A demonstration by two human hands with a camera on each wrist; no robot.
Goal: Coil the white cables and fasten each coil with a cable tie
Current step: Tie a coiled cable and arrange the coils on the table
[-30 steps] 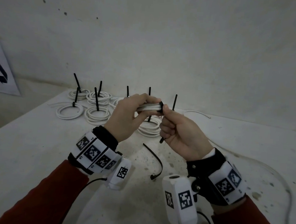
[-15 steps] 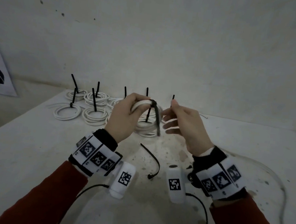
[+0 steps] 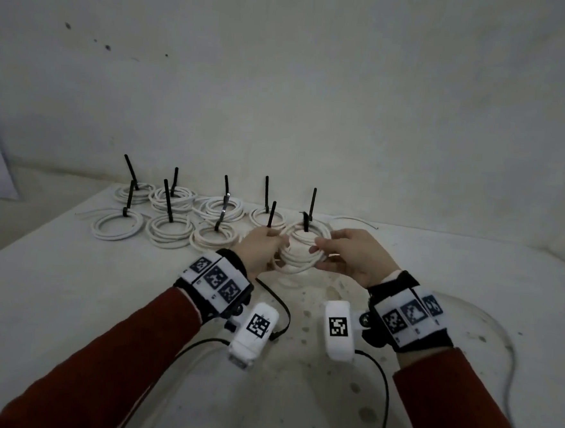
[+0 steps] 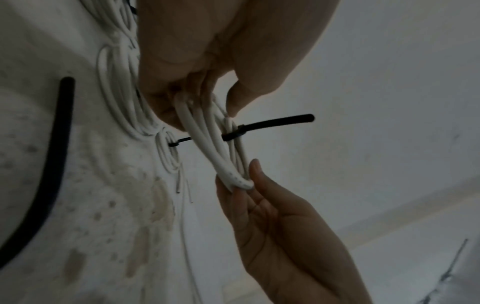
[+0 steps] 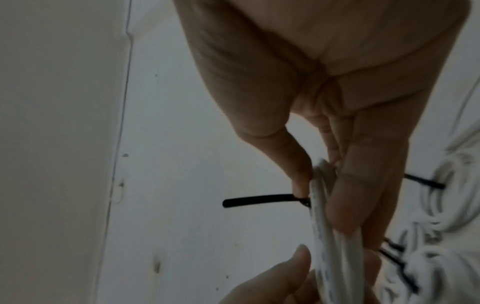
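Note:
A white cable coil (image 3: pixel 300 253) bound by a black cable tie (image 3: pixel 305 222) hangs low over the table, just in front of the row of tied coils. My left hand (image 3: pixel 279 243) grips its left side, and my right hand (image 3: pixel 318 254) pinches its right side between thumb and fingers. In the left wrist view the coil (image 4: pixel 213 148) runs from my left fingers (image 4: pixel 166 111) down to the right hand (image 4: pixel 249 185), with the tie's tail (image 4: pixel 272 124) sticking out sideways. The right wrist view shows my thumb and fingers on the coil (image 5: pixel 324 205) beside the tie (image 5: pixel 259 199). Whether the coil touches the table I cannot tell.
Several tied white coils (image 3: pixel 169 229) with upright black tie tails lie along the back left of the white table (image 3: pixel 68 299). A loose black cable tie (image 3: pixel 282 314) lies near my left wrist. A long loose white cable (image 3: pixel 505 349) curves along the right side.
The coil has come down and forward from chest height to just above the table. My right hand, which was off the tie's tail, now holds the coil's right side.

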